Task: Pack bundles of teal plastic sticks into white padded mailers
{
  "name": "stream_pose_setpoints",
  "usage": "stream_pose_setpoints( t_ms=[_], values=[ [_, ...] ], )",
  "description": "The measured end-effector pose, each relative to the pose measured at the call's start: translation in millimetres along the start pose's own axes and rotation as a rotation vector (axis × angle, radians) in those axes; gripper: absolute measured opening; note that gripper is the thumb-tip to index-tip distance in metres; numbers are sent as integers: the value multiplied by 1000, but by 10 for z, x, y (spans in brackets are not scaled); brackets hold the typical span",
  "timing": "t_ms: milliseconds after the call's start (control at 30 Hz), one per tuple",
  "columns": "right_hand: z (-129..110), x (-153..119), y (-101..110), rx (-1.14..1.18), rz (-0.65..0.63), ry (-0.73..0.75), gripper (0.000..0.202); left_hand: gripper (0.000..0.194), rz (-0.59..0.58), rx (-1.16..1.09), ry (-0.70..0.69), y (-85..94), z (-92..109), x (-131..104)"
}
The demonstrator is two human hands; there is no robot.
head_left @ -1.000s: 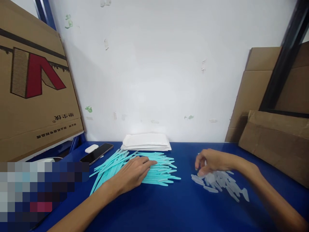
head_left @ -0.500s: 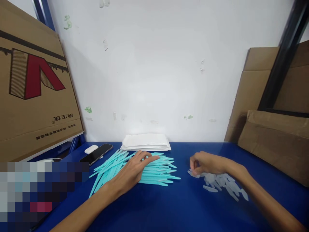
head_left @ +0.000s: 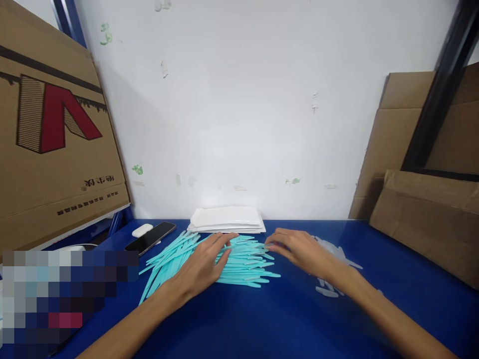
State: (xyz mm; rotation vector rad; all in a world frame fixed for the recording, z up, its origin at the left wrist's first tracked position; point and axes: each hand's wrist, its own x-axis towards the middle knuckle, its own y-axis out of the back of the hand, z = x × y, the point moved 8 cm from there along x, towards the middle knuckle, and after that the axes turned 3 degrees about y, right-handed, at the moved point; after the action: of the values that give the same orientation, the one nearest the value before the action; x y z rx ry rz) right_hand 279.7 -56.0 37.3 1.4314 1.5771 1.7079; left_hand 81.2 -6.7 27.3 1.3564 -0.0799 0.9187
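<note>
Finishes by eye: smooth plastic in hand's reach, matt fibreboard at the sides.
Slender turquoise plastic sticks (head_left: 243,275): smooth, low sheen. Small whitish tapered plastic pieces (head_left: 327,292): translucent. Flat white packets (head_left: 226,219): smooth, slight gloss; paper or film, cannot tell. Blue tabletop (head_left: 239,319): smooth, soft sheen. Black slab phone (head_left: 151,238): glossy, glass-like. Large brown printed cardboard box (head_left: 71,174): matt. White wall (head_left: 239,124): smooth, rough scuffs.

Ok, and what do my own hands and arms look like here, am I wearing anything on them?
Your left hand and right hand are bare, with no gloves. No ring, watch or bracelet shows, though some fingers are partly hidden. Both forearms are uncovered as far as the picture's edge, with no sleeve, cable or marking visible.
</note>
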Motion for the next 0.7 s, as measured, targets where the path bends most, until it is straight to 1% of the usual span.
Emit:
stream_pose_setpoints(
  t_ms=[100,233,400,533,700],
  values=[
    [-75,4,-9,-7,11,2,33,42,-28,4,-31,-25,29,-12],
    [-87,-4,9,1,47,-9,34,40,-61,-7,-64,-58,48,-14],
    [-106,-18,35,41,161,38,35,36,-22,25,-84,-22,56,-7],
    [-117,-20,56,126,237,35,30,38,-41,50,-119,-25,107,-19],
    [-82,0,29,273,244,-37,25,39,-43,52,-98,-19,112,-18]
  ],
)
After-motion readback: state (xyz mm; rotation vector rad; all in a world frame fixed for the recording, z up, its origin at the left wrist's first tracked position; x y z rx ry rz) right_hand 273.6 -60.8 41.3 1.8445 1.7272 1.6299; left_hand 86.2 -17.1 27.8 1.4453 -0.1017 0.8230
